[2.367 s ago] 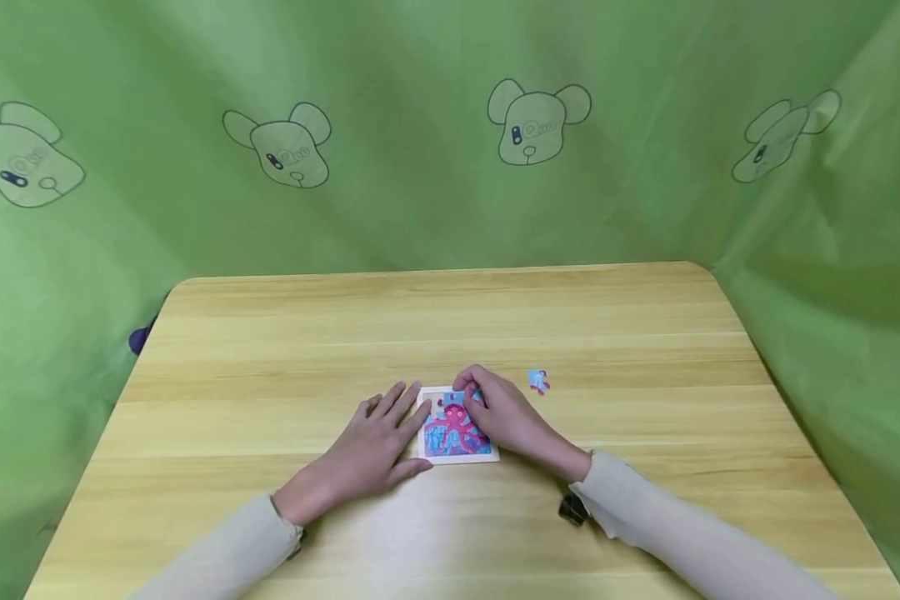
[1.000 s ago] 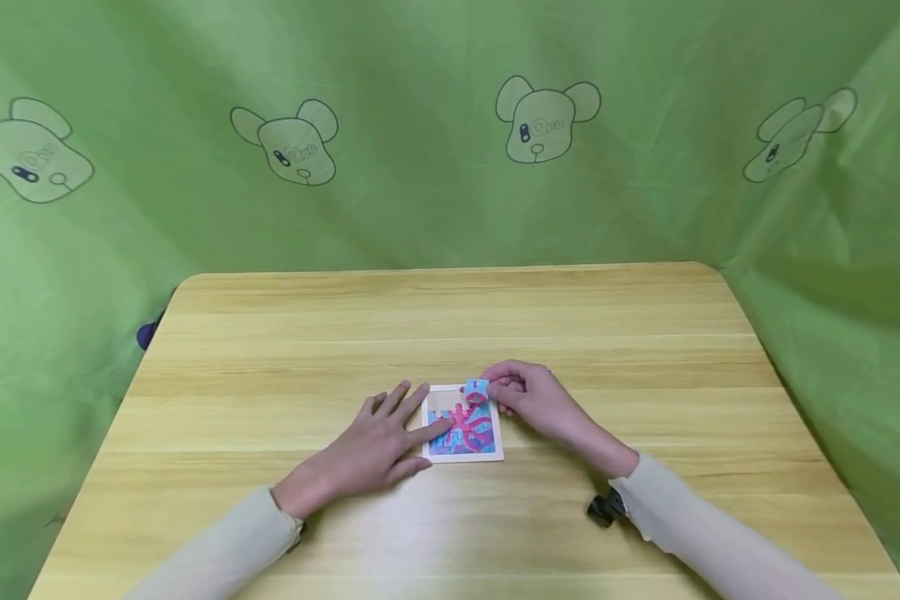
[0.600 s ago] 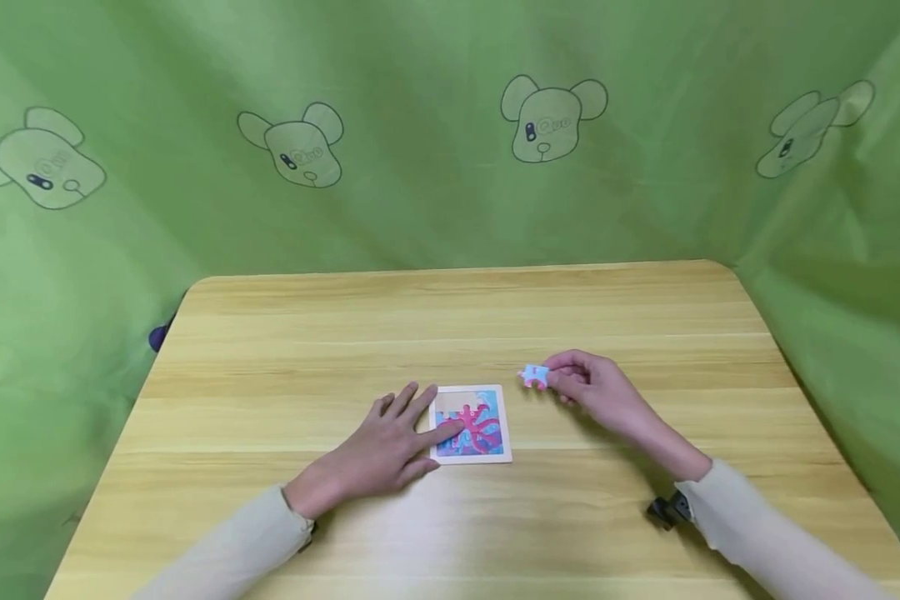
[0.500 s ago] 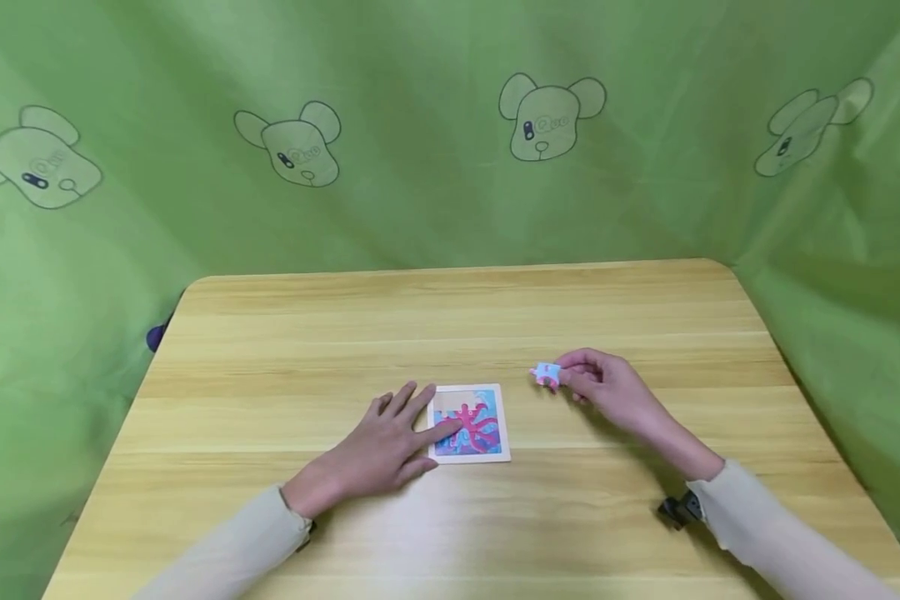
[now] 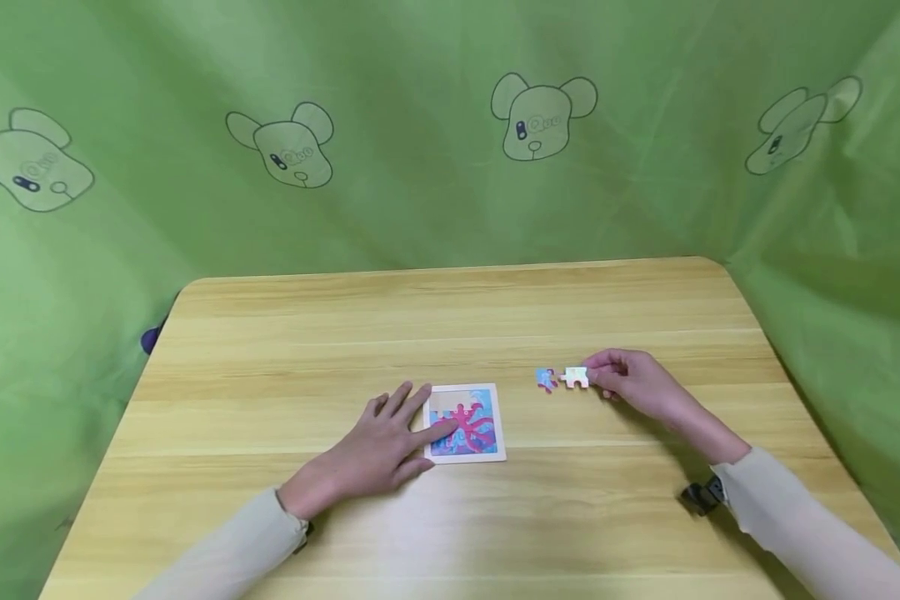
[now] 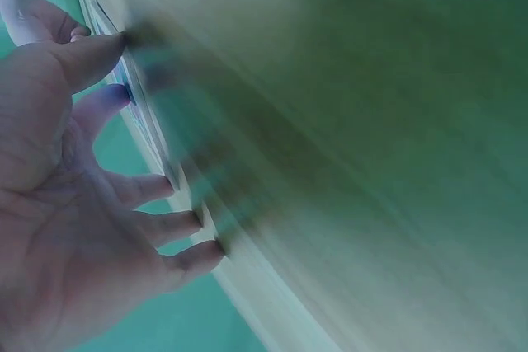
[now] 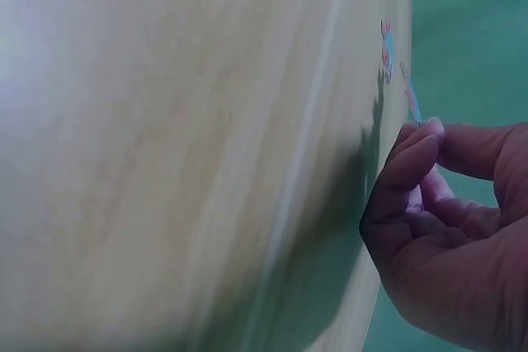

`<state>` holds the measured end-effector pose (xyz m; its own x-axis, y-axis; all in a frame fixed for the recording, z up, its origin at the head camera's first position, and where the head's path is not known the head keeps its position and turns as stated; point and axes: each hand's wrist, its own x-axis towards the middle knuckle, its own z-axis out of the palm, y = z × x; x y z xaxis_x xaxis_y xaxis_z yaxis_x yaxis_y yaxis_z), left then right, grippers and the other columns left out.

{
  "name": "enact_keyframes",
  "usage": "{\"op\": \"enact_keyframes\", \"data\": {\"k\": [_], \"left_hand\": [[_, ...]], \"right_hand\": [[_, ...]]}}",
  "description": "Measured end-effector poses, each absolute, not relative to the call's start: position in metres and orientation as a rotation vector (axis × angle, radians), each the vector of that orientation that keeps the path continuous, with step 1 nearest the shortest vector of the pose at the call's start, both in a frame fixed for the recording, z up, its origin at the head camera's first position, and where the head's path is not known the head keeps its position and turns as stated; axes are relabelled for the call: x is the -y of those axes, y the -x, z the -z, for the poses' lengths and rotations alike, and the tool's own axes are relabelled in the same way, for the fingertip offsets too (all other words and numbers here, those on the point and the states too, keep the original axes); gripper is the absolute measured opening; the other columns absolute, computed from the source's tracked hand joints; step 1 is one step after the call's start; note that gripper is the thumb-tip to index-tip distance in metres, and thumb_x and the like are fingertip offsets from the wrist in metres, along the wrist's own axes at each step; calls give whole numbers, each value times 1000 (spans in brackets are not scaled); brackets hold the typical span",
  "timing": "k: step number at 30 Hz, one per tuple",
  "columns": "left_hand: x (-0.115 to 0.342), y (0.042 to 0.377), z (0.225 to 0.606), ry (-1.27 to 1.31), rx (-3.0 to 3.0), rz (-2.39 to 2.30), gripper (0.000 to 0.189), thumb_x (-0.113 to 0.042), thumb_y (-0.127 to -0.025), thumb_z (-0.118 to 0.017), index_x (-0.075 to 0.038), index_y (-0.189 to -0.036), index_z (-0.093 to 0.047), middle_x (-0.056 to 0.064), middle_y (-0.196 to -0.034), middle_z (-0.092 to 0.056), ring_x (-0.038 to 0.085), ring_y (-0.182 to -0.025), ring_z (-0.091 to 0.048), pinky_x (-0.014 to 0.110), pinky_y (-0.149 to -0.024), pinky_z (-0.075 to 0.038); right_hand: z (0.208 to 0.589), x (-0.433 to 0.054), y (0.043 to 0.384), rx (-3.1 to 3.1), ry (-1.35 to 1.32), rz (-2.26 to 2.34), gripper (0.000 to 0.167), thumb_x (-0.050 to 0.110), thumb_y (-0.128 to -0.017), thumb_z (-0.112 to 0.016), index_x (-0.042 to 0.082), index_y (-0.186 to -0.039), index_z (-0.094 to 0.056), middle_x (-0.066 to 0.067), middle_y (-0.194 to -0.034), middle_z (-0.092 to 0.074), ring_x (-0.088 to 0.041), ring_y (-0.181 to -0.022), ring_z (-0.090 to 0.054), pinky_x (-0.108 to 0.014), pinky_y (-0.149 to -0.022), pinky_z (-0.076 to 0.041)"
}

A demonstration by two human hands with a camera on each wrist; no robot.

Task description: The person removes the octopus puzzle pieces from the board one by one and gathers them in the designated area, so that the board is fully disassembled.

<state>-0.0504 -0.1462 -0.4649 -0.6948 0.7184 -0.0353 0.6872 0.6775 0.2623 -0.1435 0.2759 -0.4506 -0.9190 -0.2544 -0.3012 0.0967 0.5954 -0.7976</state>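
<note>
My left hand (image 5: 375, 446) lies with spread fingers at the left side of a small white-framed jigsaw puzzle (image 5: 502, 433) picturing a pink octopus. Its index finger reaches over the frame onto the picture; the other fingertips are at the frame's edge and on the wood. Bare backing shows in the puzzle's upper left part. Off to the right, my right hand (image 5: 637, 383) pinches a puzzle piece (image 5: 576, 377) between thumb and index finger, seen nearly edge-on in the right wrist view (image 7: 414, 103). Just left of it a blue and pink loose piece (image 5: 545, 379) lies on the table.
The wooden table (image 5: 345, 333) has rounded far corners. A green curtain (image 5: 420, 192) with bear-head drawings hangs behind it and along both sides. A dark purple round object (image 5: 149, 339) shows beyond the left edge.
My right hand has lifted a piece from the puzzle's upper part and carried it right, past the loose piece. My left index finger has moved from the frame's edge onto the picture.
</note>
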Motion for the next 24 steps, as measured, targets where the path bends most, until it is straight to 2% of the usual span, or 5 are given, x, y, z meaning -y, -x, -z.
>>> {"op": "enact_keyframes", "data": {"k": [13,20,24], "left_hand": [[147,50,467,-1176,-2771,-334,58,-39,-113,-61,-24,-167,-49,34,-171,-29,59,-155,-28,74,-113,-37],[148,50,467,-1180,-2767,-350,58,-38,-113,-61,-25,-167,-49,34,-171,-28,59,-155,-28,75,-113,-36],[147,50,466,-1178,-2765,-348,58,-38,-113,-61,-24,-167,-49,34,-171,-28,59,-155,-28,74,-113,-36]], "right_hand": [[455,-286,150,-2424,76,1228,34,17,-111,-67,-10,-132,-66,-9,-94,-69,-20,-82,-62,-27,-68,-53],[453,-286,148,-2578,150,1108,34,24,-111,-67,-6,-128,-68,-10,-102,-68,-24,-89,-59,-30,-71,-51],[453,-284,144,-2695,275,1029,33,23,-107,-74,-3,-127,-69,-9,-104,-64,-23,-91,-56,-31,-76,-47]]}}
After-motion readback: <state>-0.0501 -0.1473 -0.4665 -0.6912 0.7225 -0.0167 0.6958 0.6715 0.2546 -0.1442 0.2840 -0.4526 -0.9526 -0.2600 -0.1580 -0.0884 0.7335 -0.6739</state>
